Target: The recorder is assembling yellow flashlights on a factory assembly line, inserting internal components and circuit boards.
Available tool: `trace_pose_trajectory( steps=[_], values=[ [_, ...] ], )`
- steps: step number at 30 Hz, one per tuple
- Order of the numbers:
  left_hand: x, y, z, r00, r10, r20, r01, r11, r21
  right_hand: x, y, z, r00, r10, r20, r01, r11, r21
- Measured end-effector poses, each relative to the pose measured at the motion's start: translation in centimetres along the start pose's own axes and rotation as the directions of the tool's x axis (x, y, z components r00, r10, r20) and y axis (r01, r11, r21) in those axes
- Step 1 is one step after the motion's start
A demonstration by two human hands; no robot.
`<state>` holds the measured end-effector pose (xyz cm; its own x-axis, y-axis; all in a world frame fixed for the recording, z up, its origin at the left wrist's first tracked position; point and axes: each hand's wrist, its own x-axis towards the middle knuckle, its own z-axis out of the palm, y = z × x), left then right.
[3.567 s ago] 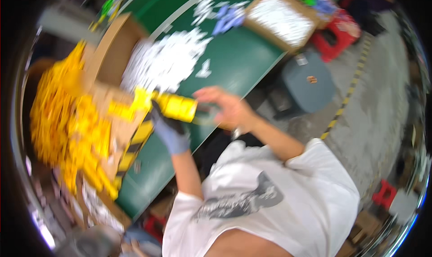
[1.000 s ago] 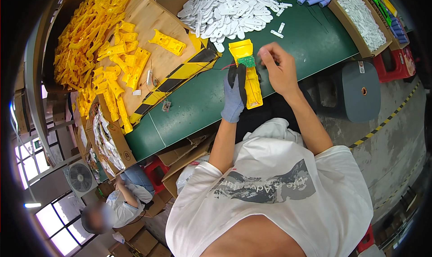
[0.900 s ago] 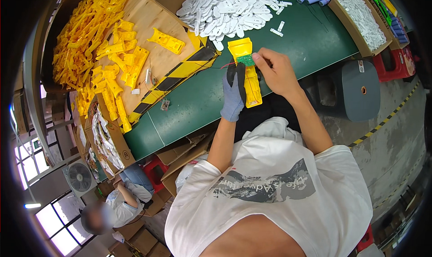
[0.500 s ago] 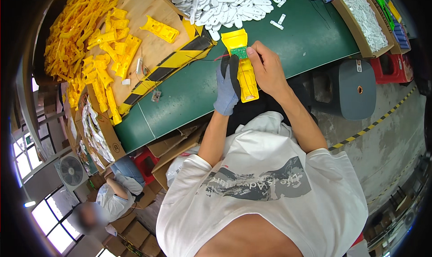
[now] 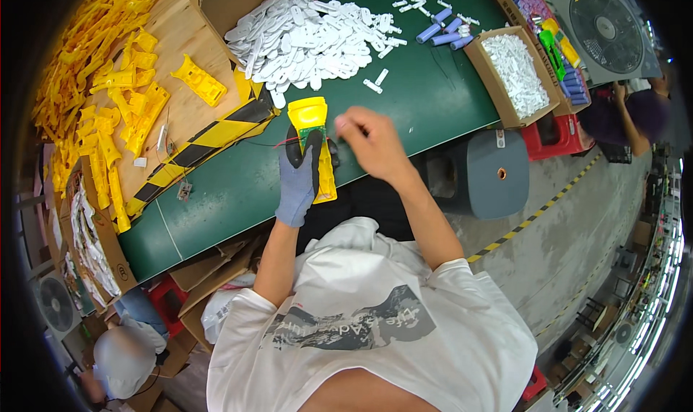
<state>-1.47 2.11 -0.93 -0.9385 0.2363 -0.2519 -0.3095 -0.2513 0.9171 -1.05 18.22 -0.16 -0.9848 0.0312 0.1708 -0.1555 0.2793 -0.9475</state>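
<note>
Centre: the left hand (image 5: 297, 184), in a blue knit glove with dark-coated fingers, grips a long yellow plastic case (image 5: 309, 111) with a flared, glossy upper end, over the near edge of the green table (image 5: 231, 199). A green circuit board (image 5: 312, 132) lies across the case, partly hidden by the gloved fingers. The bare right hand (image 5: 375, 145) is just right of the case, fingers curled; whether it pinches anything cannot be told. Upper centre: flat, rounded white pieces (image 5: 310, 40) form a heap beyond the case. Upper left: ribbed yellow parts (image 5: 79, 62) crowd a grained wooden board (image 5: 173, 25), its striped edge (image 5: 209, 141) standing between them and the glove. Upper right: smooth purple cylinders (image 5: 429, 33) lie beside a cardboard box (image 5: 530, 117) of small white parts.
</note>
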Motion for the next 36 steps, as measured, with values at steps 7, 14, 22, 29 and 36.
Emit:
trace_pose_trajectory(
  steps=[7,14,22,29,36],
  values=[
    [0.4,-0.6,-0.1,0.997,0.023,-0.070,-0.033,0.990,-0.140,2.9,-0.8,-5.1,0.965,0.089,-0.245,-0.175,0.917,-0.358],
    [2.1,-1.4,1.1,0.981,0.073,-0.178,-0.163,0.807,-0.567,-2.8,-3.3,-0.3,0.988,-0.075,0.134,0.107,0.963,-0.249],
    [-3.5,0.0,-1.9,0.996,0.045,-0.072,-0.048,0.998,-0.036,-2.0,1.4,-1.7,0.963,-0.268,0.023,0.255,0.882,-0.397],
    [-6.0,3.3,0.6,0.929,0.227,0.292,-0.356,0.334,0.873,-1.8,1.3,-3.3,0.974,-0.127,0.188,0.191,0.908,-0.374],
    [0.7,2.6,0.2,0.753,0.380,0.537,-0.530,-0.134,0.838,-1.7,1.3,-3.7,0.972,-0.066,0.224,0.130,0.950,-0.284]
  ],
)
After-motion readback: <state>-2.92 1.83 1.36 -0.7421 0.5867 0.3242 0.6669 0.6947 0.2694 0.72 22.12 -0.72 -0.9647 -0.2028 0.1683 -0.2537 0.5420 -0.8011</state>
